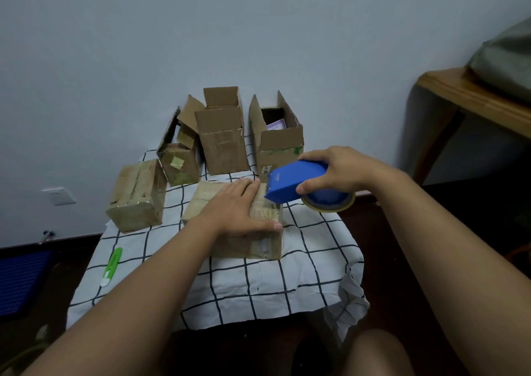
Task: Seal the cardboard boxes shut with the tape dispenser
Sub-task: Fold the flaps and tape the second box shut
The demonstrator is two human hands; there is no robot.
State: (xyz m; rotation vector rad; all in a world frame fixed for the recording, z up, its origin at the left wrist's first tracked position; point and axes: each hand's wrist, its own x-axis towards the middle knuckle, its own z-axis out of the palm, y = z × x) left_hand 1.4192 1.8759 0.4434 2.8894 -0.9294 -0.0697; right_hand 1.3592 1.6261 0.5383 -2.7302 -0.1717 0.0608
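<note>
- Pressing flat with straight fingers, the left hand (235, 206) is laid on the closed cardboard box (230, 232), mid-tablecloth (258, 283).
- The blue tape dispenser (296, 181) is gripped by the right hand (336, 168) at the box's far right edge.

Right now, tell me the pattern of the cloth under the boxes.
White cloth with a black grid, head view.

One marking is legible: pale block characters, apparently "HT", printed low on the front face of the open cardboard box (278, 143) at the right of the back row, just beside the blue tape dispenser (296, 184); a small embossed line near the dispenser's front edge is too small to read. A pale slip inside that box shows no readable print.
</note>
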